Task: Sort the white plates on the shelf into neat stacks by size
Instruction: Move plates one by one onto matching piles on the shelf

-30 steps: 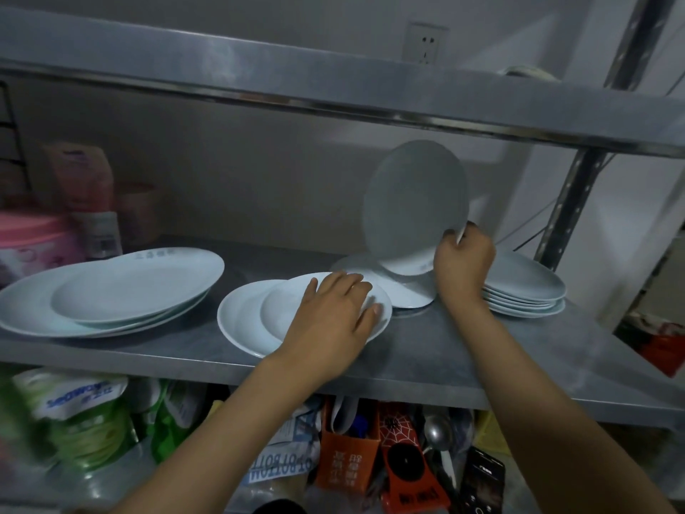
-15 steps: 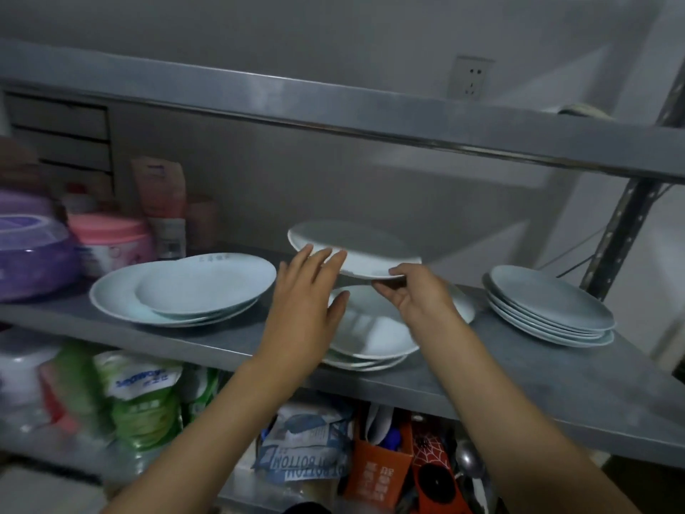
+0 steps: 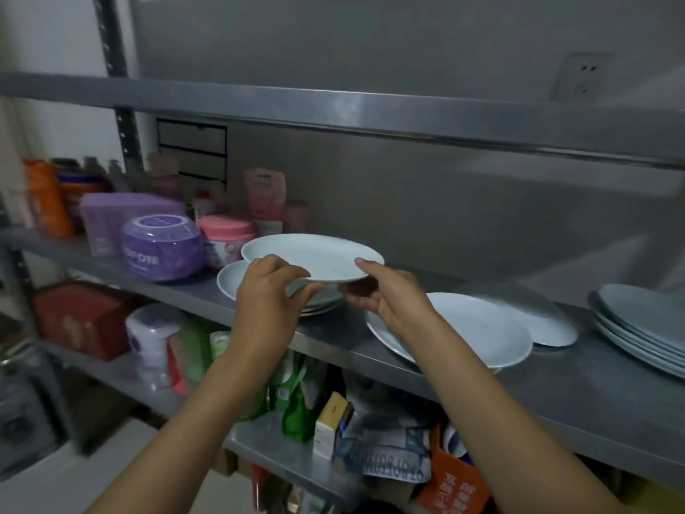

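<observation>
A white plate [image 3: 311, 255] hangs level in the air, held by both hands at its near rim. My left hand [image 3: 268, 291] grips its left front edge and my right hand [image 3: 385, 294] grips its right front edge. Directly under it a left stack of large white plates [image 3: 231, 281] rests on the steel shelf [image 3: 556, 398]. To the right lies a middle pile of white plates [image 3: 478, 335], with a smaller white plate [image 3: 548, 322] behind it. A right stack of plates [image 3: 641, 328] sits at the frame's right edge.
Behind the left stack stand a purple tub [image 3: 161, 248], a pink-lidded jar [image 3: 226, 241], a purple box [image 3: 122, 217] and bottles. An upper shelf [image 3: 370, 113] runs close overhead. The lower shelf holds packets, boxes and an orange container [image 3: 456, 484].
The held plate went from tilted upright over the middle to level, then leftward over the left stack. My left hand left the middle pile and took hold of the plate.
</observation>
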The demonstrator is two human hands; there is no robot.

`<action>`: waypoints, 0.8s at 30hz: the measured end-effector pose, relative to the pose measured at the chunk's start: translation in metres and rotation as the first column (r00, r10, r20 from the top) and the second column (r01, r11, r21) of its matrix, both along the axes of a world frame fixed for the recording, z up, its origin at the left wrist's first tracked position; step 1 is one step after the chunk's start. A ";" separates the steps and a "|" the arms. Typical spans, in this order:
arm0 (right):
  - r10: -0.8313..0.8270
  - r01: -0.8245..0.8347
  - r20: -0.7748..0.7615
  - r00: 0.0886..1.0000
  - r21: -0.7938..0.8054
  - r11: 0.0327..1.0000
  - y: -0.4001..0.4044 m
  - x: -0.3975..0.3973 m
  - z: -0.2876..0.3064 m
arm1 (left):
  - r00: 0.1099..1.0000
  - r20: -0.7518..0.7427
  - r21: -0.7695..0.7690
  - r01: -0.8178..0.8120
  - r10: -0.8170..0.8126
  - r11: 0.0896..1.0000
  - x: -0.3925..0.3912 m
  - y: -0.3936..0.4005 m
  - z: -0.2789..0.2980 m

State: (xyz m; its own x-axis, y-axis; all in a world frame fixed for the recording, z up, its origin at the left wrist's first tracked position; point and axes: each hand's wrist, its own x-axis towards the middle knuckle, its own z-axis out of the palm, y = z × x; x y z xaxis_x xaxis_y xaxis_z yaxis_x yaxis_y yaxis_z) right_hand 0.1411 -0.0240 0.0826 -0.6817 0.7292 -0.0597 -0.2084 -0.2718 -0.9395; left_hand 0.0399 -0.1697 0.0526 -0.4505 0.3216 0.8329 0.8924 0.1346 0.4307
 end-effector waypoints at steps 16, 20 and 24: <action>-0.437 -0.073 0.231 0.869 0.935 0.348 -0.022 -0.029 -0.020 | 0.991 0.078 -0.092 -0.098 0.105 0.991 -0.051 -0.033 -0.033; -0.458 -0.139 0.223 0.861 0.968 0.210 -0.023 -0.032 -0.022 | 0.992 0.078 -0.115 -0.085 0.095 0.990 -0.056 -0.033 -0.038; -0.538 -0.267 0.214 0.815 0.964 -0.021 -0.022 -0.031 -0.021 | 0.995 0.059 -0.164 -0.068 0.078 0.984 -0.058 -0.032 -0.038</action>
